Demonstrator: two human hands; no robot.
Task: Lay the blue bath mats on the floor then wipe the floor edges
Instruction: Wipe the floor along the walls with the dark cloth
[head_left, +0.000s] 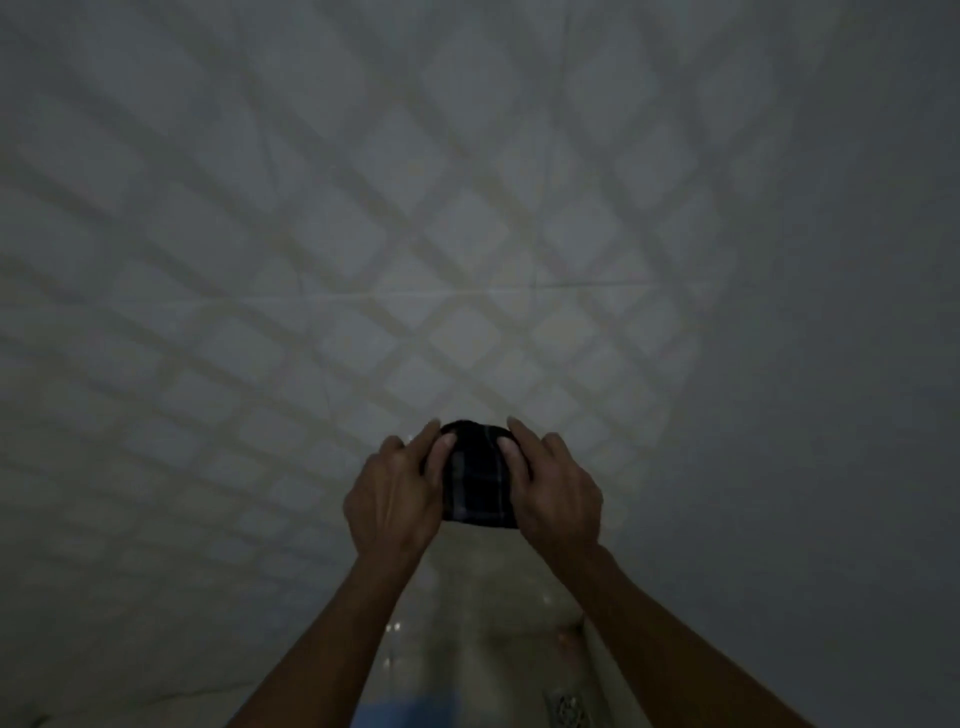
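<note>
Blue mat: a pale blue strip low between the forearms, well below the fingers, apparently already down on the floor.
Drain: a grate below the right wrist.
Left hand: fingers clamped on the left side of the dark checked cloth.
Right hand: fingers clamped on its right side, thumb on top.
Cloth: bunched between both hands, held up before the patterned tiled wall.
Progress: at least one mat looks laid; wiping of the floor edges seems not begun, cloth not yet touching the floor.
</note>
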